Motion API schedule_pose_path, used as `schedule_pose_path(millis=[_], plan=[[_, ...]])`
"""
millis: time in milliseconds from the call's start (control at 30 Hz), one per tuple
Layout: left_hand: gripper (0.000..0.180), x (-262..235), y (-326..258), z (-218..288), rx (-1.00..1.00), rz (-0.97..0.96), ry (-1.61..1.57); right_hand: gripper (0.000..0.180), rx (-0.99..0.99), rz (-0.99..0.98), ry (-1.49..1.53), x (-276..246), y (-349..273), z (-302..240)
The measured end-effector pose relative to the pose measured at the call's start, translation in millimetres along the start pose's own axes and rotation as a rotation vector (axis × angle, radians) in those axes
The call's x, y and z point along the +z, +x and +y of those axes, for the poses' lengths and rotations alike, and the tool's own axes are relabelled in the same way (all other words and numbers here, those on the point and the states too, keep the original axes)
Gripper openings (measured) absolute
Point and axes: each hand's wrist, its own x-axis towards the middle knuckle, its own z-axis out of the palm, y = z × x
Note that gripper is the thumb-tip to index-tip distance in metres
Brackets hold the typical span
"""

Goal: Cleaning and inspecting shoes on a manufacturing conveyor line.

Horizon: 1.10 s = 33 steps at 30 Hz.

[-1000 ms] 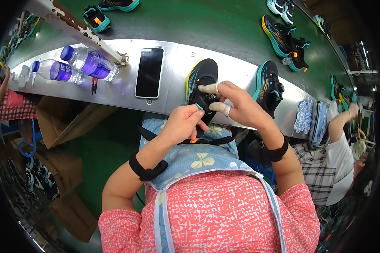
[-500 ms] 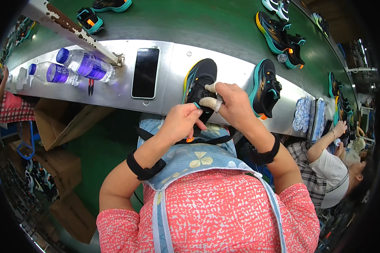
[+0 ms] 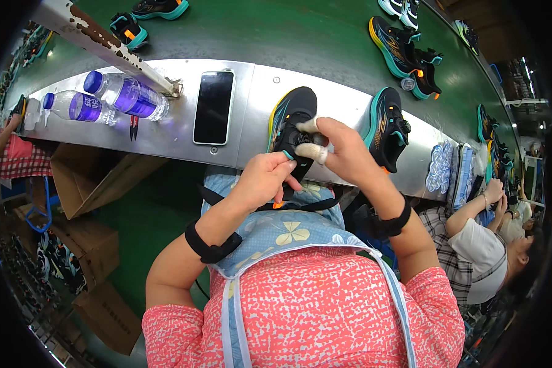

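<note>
A black sneaker (image 3: 299, 104) with a yellow-to-teal sole stands on the metal ledge in front of me, toe pointing away. My left hand (image 3: 262, 181) grips its collar on the near left side, thumb and forefinger pinched on the edge. White finger covers sit on the thumb and forefinger of my right hand (image 3: 343, 150). Those two fingertips close around the black fastening on top of the shoe and partly hide it. Just right of that hand is a second black sneaker (image 3: 386, 126) with a teal sole and a round dial.
On the ledge to the left lie a phone (image 3: 213, 107), a red-and-black pen (image 3: 134, 127) and two purple-labelled bottles (image 3: 132, 97). More sneakers (image 3: 394, 46) rest on the green conveyor (image 3: 276, 37). At right are stacked blue-white pieces (image 3: 438, 167) and a co-worker (image 3: 478, 245). A white post (image 3: 113, 49) rises at left.
My right fingertips have shifted slightly on the fastening, the covered thumb now lying flatter. My left hand keeps its hold on the collar. The co-worker's hands have come closer together.
</note>
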Motion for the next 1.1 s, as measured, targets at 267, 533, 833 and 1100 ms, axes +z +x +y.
schedule_pose_path(millis=[267, 533, 833, 1100], plan=[[0.023, 0.6, -1.9, 4.1, -0.023, 0.004, -0.035, 0.033, -0.165, 0.204, -0.279, 15.9, -3.1, 3.8], [0.023, 2.1, -2.3, 0.5, -0.006, -0.001, -0.033, 0.034, -0.041, -0.028, 0.022, 1.4, -3.0, -1.4], [0.023, 2.0, -3.0, -2.9, -0.012, -0.024, -0.07, 0.036, 0.12, -0.011, 0.122, -1.5, -5.8, 0.2], [0.024, 8.1, -3.6, -3.6, -0.019, -0.029, -0.104, 0.036, -0.047, 0.048, -0.037, 21.4, -4.5, -0.4]])
